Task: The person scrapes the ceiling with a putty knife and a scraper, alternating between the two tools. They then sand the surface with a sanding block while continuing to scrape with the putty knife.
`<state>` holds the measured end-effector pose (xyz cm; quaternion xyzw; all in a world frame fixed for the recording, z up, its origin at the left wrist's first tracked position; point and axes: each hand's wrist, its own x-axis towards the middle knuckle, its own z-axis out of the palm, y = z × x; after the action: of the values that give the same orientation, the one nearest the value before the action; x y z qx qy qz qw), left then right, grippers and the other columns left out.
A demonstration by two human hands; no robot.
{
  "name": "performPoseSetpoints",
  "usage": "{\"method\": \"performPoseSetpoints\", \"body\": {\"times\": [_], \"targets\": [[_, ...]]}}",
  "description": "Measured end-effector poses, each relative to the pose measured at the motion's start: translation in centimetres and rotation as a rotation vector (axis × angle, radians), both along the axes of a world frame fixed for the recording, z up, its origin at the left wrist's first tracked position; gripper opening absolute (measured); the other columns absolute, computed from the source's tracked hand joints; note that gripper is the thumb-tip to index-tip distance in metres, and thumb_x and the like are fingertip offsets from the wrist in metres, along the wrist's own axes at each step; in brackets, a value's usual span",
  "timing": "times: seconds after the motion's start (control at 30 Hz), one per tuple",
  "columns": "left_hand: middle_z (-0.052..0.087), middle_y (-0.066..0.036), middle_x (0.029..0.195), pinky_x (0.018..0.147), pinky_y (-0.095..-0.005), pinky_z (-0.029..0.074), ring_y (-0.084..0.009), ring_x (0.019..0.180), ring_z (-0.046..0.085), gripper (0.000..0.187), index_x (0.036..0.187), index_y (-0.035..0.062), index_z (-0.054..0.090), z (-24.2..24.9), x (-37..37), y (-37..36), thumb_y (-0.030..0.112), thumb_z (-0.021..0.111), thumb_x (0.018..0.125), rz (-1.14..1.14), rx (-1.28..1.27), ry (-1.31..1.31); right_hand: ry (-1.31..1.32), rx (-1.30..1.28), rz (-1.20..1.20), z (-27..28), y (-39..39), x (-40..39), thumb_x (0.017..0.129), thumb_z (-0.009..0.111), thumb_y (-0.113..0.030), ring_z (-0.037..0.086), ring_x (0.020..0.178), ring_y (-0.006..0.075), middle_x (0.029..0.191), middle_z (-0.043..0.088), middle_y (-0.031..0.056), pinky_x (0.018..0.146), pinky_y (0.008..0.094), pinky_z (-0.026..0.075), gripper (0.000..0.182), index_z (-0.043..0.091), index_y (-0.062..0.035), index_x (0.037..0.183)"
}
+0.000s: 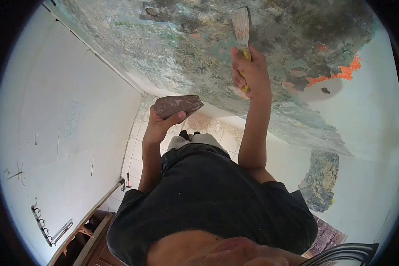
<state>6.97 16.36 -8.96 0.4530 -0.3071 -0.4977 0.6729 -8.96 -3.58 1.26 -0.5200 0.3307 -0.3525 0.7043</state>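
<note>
My right hand (252, 71) is raised and shut on the yellow handle of a scraper (242, 24). Its flat metal blade lies against the mottled grey-green wall surface (173, 48) in front of me. Lower and to the left, my left hand (160, 125) grips a wide, dark, flat trowel blade (178, 104), with the thumb across its lower edge. This blade is held a little away from the wall. My black shirt fills the lower middle of the view.
A smooth white wall (66, 133) stands on the left with a metal hook rack (42, 224) low on it. Orange paint patches (341, 73) and a bare patch (320, 179) mark the right wall. Pale floor tiles (135, 155) lie below, with a small red-handled tool (128, 179) on them.
</note>
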Motion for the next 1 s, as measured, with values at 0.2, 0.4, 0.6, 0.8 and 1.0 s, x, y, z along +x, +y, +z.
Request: {"method": "performPoseSetpoints", "body": {"times": [0.2, 0.4, 0.6, 0.8, 1.0], "targets": [[0.071, -0.009, 0.105, 0.085, -0.0299, 0.052, -0.0135, 0.095, 0.065, 0.030, 0.111, -0.0040, 0.066, 0.3, -0.2, 0.1, 0.001, 0.073, 0.082, 0.025, 0.010, -0.030, 0.088, 0.016, -0.025, 0.2, 0.0, -0.5, 0.093, 0.069, -0.021, 0.036, 0.034, 0.0050, 0.056, 0.042, -0.0025, 0.032, 0.0236, 0.028, 0.022, 0.051, -0.0072, 0.090], [0.071, -0.010, 0.107, 0.084, -0.0297, 0.053, -0.0148, 0.097, 0.066, 0.033, 0.113, -0.0040, 0.066, 0.5, 0.7, 0.4, 0.002, 0.073, 0.081, 0.100, -0.038, -0.011, 0.089, -0.008, 0.001, -0.4, -0.1, -1.6, 0.093, 0.069, -0.022, 0.035, 0.035, 0.0048, 0.056, 0.042, -0.0027, 0.033, 0.0239, 0.028, 0.024, 0.052, -0.0058, 0.088], [0.072, -0.009, 0.103, 0.080, -0.0268, 0.053, -0.0133, 0.093, 0.066, 0.033, 0.113, -0.0029, 0.066, 0.3, 0.7, 0.4, 0.005, 0.074, 0.082, 0.056, -0.004, -0.053, 0.070, -0.005, -0.038, -0.5, 0.1, -0.9, 0.092, 0.069, -0.018, 0.034, 0.034, 0.0048, 0.053, 0.041, -0.0045, 0.032, 0.0238, 0.028, 0.033, 0.058, -0.0053, 0.120], [0.071, -0.012, 0.108, 0.083, -0.0293, 0.053, -0.0147, 0.097, 0.066, 0.035, 0.114, -0.0039, 0.065, 0.4, 0.1, 0.4, 0.002, 0.075, 0.080, 0.039, 0.022, 0.001, 0.009, 0.010, 0.039, 0.4, -0.1, 0.2, 0.093, 0.069, -0.022, 0.035, 0.036, 0.0046, 0.057, 0.042, -0.0029, 0.033, 0.0234, 0.028, 0.023, 0.051, -0.0066, 0.092], [0.070, -0.014, 0.111, 0.091, -0.0315, 0.051, -0.0182, 0.103, 0.065, 0.040, 0.117, -0.0059, 0.062, 1.7, 0.0, 0.2, 0.003, 0.075, 0.080, -0.042, -0.013, 0.010, 0.056, -0.018, 0.042, 0.5, -0.2, 0.7, 0.093, 0.069, -0.022, 0.035, 0.036, 0.0049, 0.058, 0.041, -0.0030, 0.033, 0.0229, 0.028, 0.022, 0.054, -0.0066, 0.098]]}}
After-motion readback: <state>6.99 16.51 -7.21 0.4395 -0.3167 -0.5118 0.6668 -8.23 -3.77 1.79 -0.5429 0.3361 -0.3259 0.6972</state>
